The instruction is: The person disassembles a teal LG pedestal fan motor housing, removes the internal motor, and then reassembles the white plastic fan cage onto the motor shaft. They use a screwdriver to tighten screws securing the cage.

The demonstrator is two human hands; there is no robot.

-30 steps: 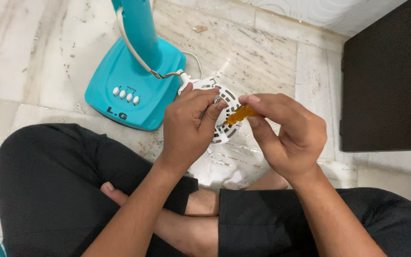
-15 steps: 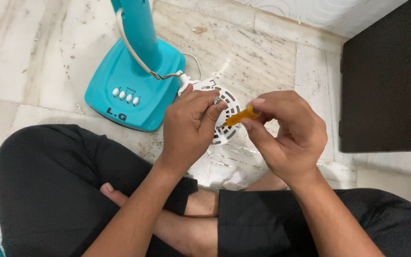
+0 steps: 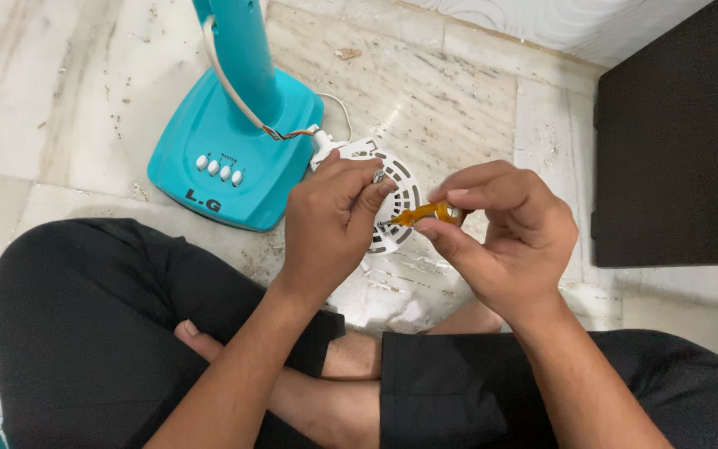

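Two hands: left hand (image 3: 330,220) grips one white vented cover (image 3: 396,195), right hand (image 3: 508,237) one orange screwdriver (image 3: 421,215).

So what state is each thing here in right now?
Left hand: gripping the round white vented plastic housing.
Right hand: pinching the small amber-handled screwdriver, tip at the housing.
Teal plastic fan base: standing on the marble floor, wired to the housing.

Orange-handled screwdriver (image 3: 427,214) now lower, flatter across white grille (image 3: 396,187).
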